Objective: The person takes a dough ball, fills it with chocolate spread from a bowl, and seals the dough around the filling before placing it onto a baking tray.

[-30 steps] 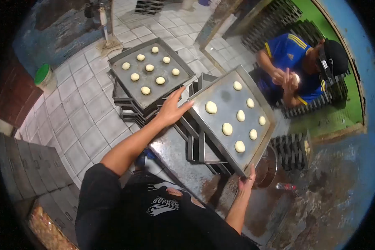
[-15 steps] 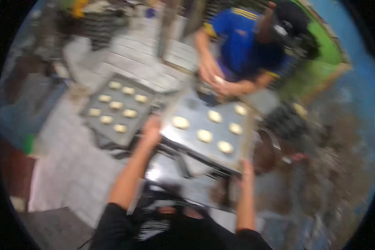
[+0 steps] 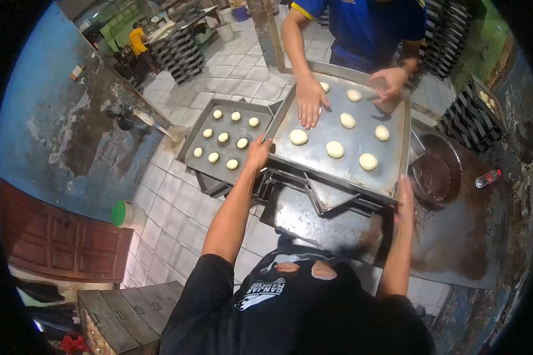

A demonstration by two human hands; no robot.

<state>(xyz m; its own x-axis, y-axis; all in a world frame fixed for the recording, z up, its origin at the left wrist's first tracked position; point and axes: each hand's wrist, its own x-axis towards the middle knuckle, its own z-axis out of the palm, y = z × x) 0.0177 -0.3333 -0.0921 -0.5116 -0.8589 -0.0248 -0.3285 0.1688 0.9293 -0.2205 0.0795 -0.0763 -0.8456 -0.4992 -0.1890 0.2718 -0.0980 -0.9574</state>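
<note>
A metal baking tray (image 3: 355, 145) carries several pale dough balls (image 3: 334, 149). My left hand (image 3: 258, 152) is closed on its left edge. On the near right corner, my right hand (image 3: 404, 198) grips the tray's side, its fingers partly hidden. Across from me, a co-worker in a blue shirt (image 3: 370, 26) reaches over the same tray. One of the co-worker's hands (image 3: 309, 100) lies flat over a dough ball and mostly covers it; the other hand (image 3: 389, 86) hovers above the right side with fingers spread.
A second tray with dough balls (image 3: 211, 148) sits on stacked trays at the left. Below mine are more stacked trays and a metal worktop (image 3: 320, 222). A round basin (image 3: 437, 171) and a bottle (image 3: 488, 178) are at right. Another person (image 3: 138, 44) is far back.
The co-worker's hands were together beyond the far edge; now they are apart over the tray. My hands still hold the tray. The view has shifted and become sharper.
</note>
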